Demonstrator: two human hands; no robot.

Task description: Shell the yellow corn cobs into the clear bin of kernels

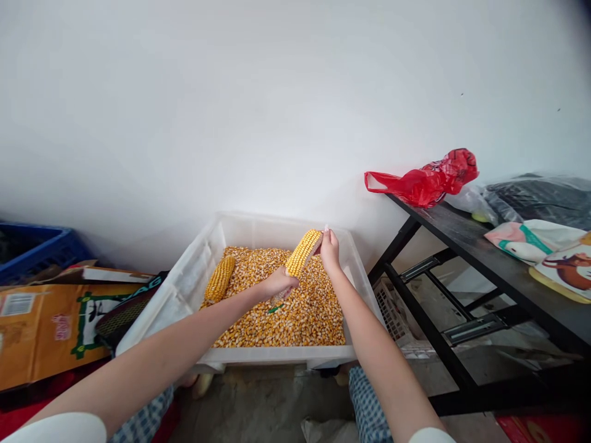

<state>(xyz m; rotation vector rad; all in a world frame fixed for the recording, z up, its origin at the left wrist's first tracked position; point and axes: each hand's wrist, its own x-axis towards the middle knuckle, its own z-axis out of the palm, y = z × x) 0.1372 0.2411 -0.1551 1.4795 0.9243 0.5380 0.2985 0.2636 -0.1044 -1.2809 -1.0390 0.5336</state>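
A yellow corn cob (303,251) is held tilted above a white plastic bin (286,354), part of its side bare of kernels. My left hand (278,283) is closed around the cob's lower end. At the upper end, my right hand (329,248) has its fingers closed against the cob; the fingertips are partly hidden. Loose corn kernels (295,323) cover the bottom of the bin. Another cob (220,279), full of kernels, lies on them at the left side. A small green object (276,308) rests on the kernels below my left hand.
On the right, a black table (466,237) carries a red plastic bag (429,178) and other bags. A cardboard box (39,332) and a blue crate (46,246) stand to the left. Behind the bin rises a white wall (277,111). A plastic basket (392,311) sits under the table.
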